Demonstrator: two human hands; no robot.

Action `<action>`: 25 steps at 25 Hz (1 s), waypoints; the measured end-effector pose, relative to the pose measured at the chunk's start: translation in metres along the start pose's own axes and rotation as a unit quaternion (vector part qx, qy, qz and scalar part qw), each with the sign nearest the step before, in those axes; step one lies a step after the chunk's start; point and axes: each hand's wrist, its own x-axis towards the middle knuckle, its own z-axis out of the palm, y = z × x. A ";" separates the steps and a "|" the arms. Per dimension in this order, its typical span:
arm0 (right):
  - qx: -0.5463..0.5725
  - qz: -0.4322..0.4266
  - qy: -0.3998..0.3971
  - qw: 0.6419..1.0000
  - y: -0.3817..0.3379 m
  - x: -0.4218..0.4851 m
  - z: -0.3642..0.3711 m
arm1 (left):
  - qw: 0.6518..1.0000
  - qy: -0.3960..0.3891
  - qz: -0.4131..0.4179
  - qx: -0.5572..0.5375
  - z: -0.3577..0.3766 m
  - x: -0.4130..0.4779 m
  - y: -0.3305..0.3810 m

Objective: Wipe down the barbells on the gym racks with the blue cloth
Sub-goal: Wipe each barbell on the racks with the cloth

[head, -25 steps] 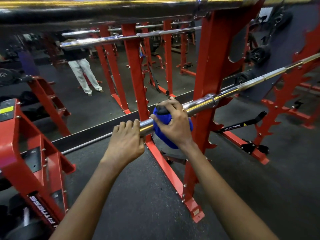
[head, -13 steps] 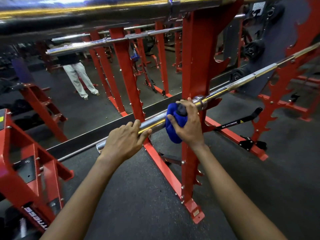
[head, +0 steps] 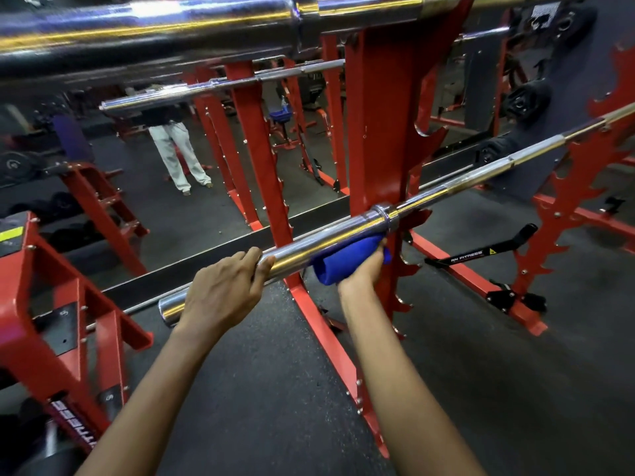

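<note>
The barbell point(head: 295, 251) lay in the middle of the view, resting across the red rack point(head: 381, 139). Its long line ran from its near end at 8 o'clock up and away to 2 o'clock, where the thin part went out of the picture. The thick shiny end part pointed down toward 8 o'clock.

The left hand point(head: 223, 290) gripped that thick part close to the end, with its fingers point(head: 252, 259) curled over the top. The right hand point(head: 360, 273) was under the bar, at 3 o'clock from the left hand. It held the blue cloth point(head: 347, 259) bunched up and pressed to the bar's underside, just before the ring-shaped collar point(head: 381, 214). Its fingers were closed round the cloth.

The bar looked heavy, hard and stiff, so it would not bend or break. Its chrome looked smooth and slippery, and the thick part would likely spin, so a firm hold near the end seemed best. The cloth looked soft and light, easy to wrap round the bar and slide along it
</note>
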 end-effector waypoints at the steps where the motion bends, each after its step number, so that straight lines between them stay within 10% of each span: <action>1: 0.027 0.035 -0.061 0.997 -0.005 0.002 -0.002 | 1.000 -0.013 -0.012 -0.011 -0.002 -0.002 -0.003; 7: -0.038 0.108 -0.155 0.981 0.005 -0.009 -0.032 | 0.996 -0.020 -0.082 0.010 -0.015 -0.031 -0.031; 10: -0.174 -0.143 -0.087 0.970 0.014 -0.025 -0.039 | 0.990 -0.058 -0.125 0.012 -0.016 -0.025 -0.036; 12: -0.330 -0.418 -0.090 0.841 0.003 -0.034 -0.037 | 0.986 -0.094 -0.138 -0.009 -0.016 -0.023 -0.051; 15: -0.496 -0.541 -0.111 0.670 -0.025 -0.019 -0.021 | 0.987 -0.100 -0.101 -0.076 -0.020 -0.033 -0.066; 19: -0.583 -0.517 -0.116 0.616 -0.047 -0.014 0.023 | 0.995 0.032 -0.068 -0.064 -0.010 -0.046 -0.060; 25: -0.590 -0.567 -0.361 0.447 0.019 -0.060 0.012 | 0.992 0.086 -0.070 -0.066 -0.005 -0.046 -0.058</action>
